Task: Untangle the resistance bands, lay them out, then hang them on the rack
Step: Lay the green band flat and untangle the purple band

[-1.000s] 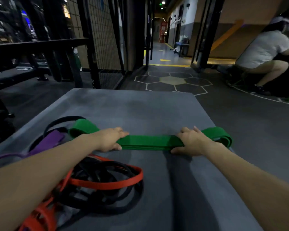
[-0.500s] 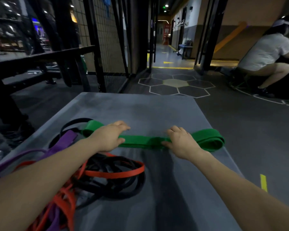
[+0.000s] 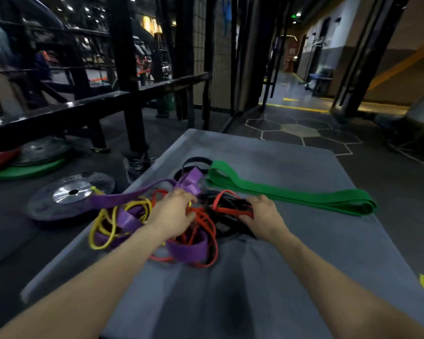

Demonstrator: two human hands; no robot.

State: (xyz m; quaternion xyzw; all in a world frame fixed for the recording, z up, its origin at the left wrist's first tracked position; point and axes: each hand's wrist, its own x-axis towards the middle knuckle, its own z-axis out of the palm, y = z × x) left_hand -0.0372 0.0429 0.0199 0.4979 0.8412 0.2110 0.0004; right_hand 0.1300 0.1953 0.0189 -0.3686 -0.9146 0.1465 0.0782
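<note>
A green band lies stretched flat across the grey mat, free of both hands. Left of it sits a tangled heap: a purple band, a yellow band, a red band and black bands. My left hand reaches into the heap over red strands; its fingertips are hidden among them. My right hand grips the red band where it crosses the black ones. A black steel rack stands at the back left.
Weight plates lie on the floor left of the mat: a silver-centred one and a stack with a green plate. A wire mesh partition rises behind the mat. Dark floor with hexagon markings extends to the right.
Both hands have let go of the green band, which now lies flat, and have moved back onto the tangled heap. The view has turned to the left.
</note>
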